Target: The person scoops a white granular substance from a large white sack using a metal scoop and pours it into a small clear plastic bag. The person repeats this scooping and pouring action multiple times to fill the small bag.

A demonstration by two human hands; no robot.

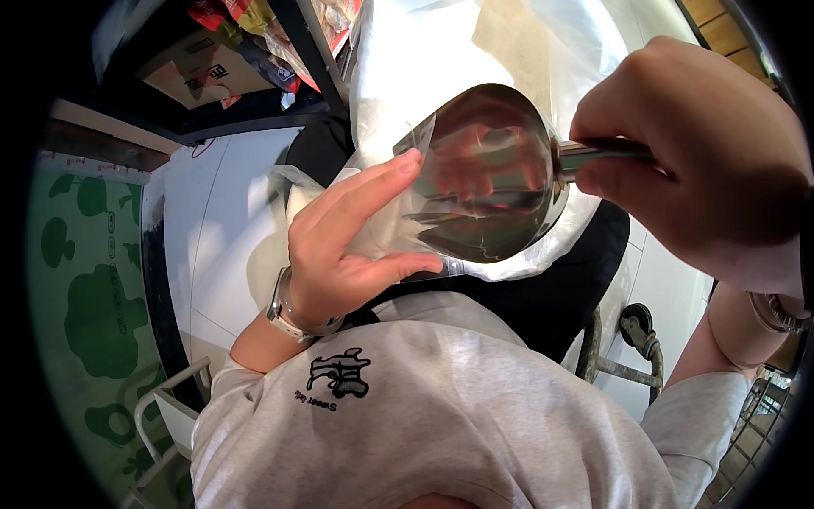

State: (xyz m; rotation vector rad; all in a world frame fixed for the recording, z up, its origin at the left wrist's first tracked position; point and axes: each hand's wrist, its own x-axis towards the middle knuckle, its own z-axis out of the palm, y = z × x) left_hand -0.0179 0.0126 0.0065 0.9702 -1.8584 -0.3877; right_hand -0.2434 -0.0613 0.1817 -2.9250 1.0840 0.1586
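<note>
My right hand grips the handle of a shiny stainless steel scoop, whose bowl reflects a hand. The scoop's pointed lip reaches left into the mouth of a clear plastic bag. Around that mouth my left hand is spread, thumb below and fingers above, holding the film against the scoop. Pale grainy material shows faintly inside the bag near the lip. Beneath and beyond stands a large sack lined with translucent plastic, holding pale beige contents; glare hides much of them.
Upper left, a dark-framed shelf holds a cardboard box and colourful packets. A green patterned panel and a white metal rack stand at left. A caster wheel and wire basket are at right.
</note>
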